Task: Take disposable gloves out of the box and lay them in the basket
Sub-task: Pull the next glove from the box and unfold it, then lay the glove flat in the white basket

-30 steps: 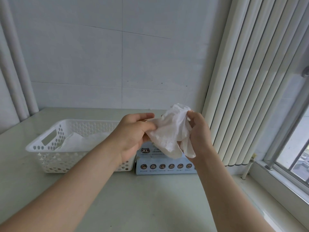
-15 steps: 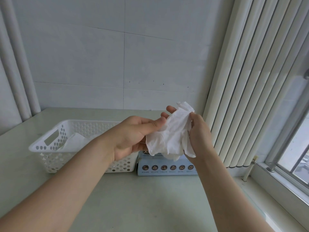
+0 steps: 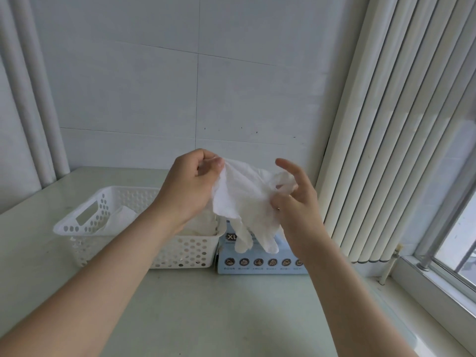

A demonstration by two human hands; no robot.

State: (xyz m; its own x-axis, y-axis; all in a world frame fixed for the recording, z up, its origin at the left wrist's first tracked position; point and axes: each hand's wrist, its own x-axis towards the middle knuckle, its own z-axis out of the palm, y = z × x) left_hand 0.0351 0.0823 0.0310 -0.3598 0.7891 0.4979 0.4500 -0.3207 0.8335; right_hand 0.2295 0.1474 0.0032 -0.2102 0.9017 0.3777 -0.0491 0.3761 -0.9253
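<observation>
Hands [image 3: 189, 191] [image 3: 296, 212] 2 on 1 glove [image 3: 244, 199]

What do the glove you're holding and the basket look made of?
The glove: thin white film, probably plastic or vinyl, matte; it wrinkles and hangs limp. The basket: stiff white moulded plastic, smooth; rows of round holes and a handle slot.

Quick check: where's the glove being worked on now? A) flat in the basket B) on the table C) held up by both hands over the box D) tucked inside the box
C: left hand and right hand each pinch the glove, its fingers hanging over the box.
</observation>
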